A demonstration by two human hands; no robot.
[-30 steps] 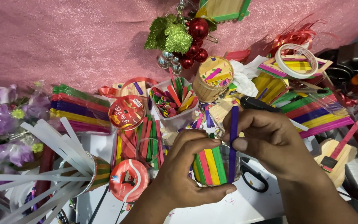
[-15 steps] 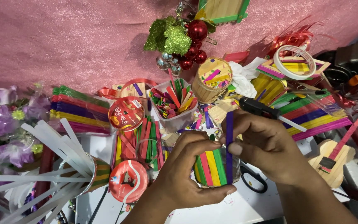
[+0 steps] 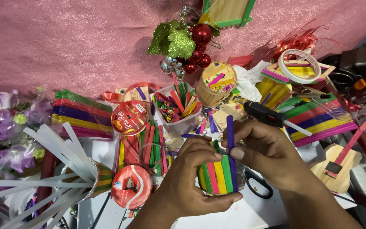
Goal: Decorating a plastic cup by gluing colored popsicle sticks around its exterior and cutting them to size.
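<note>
My left hand (image 3: 191,182) wraps around a small round holder clad in coloured wooden craft sticks (image 3: 217,176), standing upright on the white surface (image 3: 250,214). My right hand (image 3: 267,157) pinches a purple wooden stick (image 3: 230,142) upright against the holder's side. Black-handled scissors (image 3: 257,186) lie just beside it, a black glue gun (image 3: 267,114) behind.

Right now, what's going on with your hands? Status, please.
Left hand grips stick-covered cup. Right hand fingers press purple stick against it. Scissors and glue gun close by.
</note>
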